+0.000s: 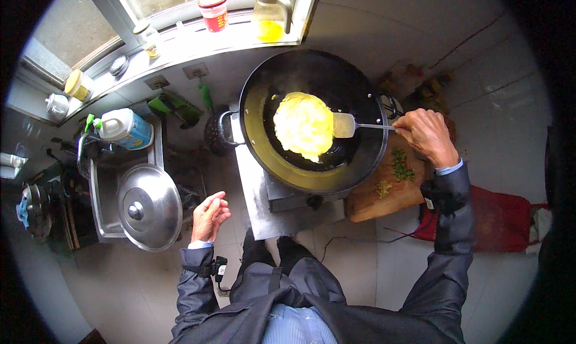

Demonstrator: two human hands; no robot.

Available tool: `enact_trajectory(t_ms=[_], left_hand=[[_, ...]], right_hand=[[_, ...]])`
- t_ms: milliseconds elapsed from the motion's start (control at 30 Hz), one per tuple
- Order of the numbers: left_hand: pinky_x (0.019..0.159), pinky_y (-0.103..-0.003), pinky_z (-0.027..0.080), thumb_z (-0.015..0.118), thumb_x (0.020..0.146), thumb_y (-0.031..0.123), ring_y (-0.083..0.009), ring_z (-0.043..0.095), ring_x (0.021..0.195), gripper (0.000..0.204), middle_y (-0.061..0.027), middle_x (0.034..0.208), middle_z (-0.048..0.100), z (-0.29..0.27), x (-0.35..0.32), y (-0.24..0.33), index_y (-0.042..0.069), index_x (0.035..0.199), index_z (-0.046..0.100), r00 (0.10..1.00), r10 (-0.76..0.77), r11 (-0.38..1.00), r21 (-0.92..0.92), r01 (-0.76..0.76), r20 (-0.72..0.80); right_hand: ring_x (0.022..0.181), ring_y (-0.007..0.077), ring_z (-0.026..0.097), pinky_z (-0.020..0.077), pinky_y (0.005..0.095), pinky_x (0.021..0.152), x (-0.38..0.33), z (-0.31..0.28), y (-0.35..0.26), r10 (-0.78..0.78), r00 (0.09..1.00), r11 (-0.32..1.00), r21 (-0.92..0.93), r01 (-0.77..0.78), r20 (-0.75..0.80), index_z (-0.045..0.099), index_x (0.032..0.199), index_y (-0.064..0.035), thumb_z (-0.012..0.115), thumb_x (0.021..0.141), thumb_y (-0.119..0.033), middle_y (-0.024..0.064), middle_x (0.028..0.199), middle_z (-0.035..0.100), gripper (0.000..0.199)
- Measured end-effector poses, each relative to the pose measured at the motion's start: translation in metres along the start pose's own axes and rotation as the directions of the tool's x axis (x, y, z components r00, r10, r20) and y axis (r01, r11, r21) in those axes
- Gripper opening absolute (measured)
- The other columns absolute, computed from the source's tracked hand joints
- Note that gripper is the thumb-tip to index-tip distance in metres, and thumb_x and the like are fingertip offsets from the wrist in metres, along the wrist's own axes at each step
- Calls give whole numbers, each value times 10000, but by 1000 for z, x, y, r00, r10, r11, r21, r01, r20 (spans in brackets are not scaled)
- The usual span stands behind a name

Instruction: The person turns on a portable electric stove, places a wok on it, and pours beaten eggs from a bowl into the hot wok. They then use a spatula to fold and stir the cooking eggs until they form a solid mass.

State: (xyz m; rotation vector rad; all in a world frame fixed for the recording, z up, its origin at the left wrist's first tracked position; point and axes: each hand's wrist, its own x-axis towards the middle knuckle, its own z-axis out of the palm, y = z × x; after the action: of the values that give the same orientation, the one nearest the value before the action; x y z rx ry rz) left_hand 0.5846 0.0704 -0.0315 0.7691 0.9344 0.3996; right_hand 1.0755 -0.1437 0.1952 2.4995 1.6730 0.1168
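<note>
While our right hand (427,135) grips the handle of a metal spatula (344,125) whose blade touches the yellow egg (303,125) in the black wok (312,68), our left hand (209,215) hangs loosely open and empty beside a steel lid (149,206).

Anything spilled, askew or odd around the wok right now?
Nothing spilled. One oddity: the large steel lid lies over the sink and overhangs its front edge. The right hand holds the spatula at the egg; the left hand is free.

one wok (312,164), one omelette (303,125), one spatula (345,125), one lid (149,207), one cutting board (384,197), two hands (210,215)
</note>
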Motion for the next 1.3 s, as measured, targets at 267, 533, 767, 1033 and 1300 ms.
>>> enact_trajectory(t_ms=[267,533,767,1033,1300], left_hand=[[768,-260,618,649,1046,218,-120,686,846,401,-59,1026,691,1,0,0,-6,1374,598,1000,-7,1000,-25,7,11],[775,-266,617,650,1045,224,-122,683,855,403,-62,1026,692,2,1,-2,-12,1367,599,999,2,1000,-31,-1,40],[801,-288,619,669,1033,189,-133,699,835,374,-75,1017,707,-5,-2,-7,-8,1348,625,1000,-5,998,-66,5,4],[789,-284,622,661,1037,183,-135,698,850,371,-79,1019,706,-5,-5,-8,-12,1350,623,1000,-10,997,-81,8,-20],[790,-281,620,656,1040,186,-132,692,853,372,-74,1023,701,-7,-6,-13,-15,1351,623,999,-9,995,-102,5,-35]], right_hand=[[753,307,680,494,447,631,-17,-15,-33,-143,985,985,87,151,-93,779,937,-174,741,893,-186,66,816,663,59],[723,312,670,510,418,606,-18,-12,-74,-232,968,954,174,246,-95,773,977,-142,743,857,-114,75,820,632,128],[793,311,676,523,434,675,16,-4,-32,-46,988,983,170,71,-146,787,973,-75,762,891,-171,101,824,620,129],[914,266,694,570,421,762,62,8,-13,-133,957,990,-73,118,-260,737,880,-85,722,899,-160,75,920,646,79],[882,263,673,564,420,763,107,8,-3,-196,961,959,-241,147,-197,746,865,-95,700,908,-153,67,890,617,86]])
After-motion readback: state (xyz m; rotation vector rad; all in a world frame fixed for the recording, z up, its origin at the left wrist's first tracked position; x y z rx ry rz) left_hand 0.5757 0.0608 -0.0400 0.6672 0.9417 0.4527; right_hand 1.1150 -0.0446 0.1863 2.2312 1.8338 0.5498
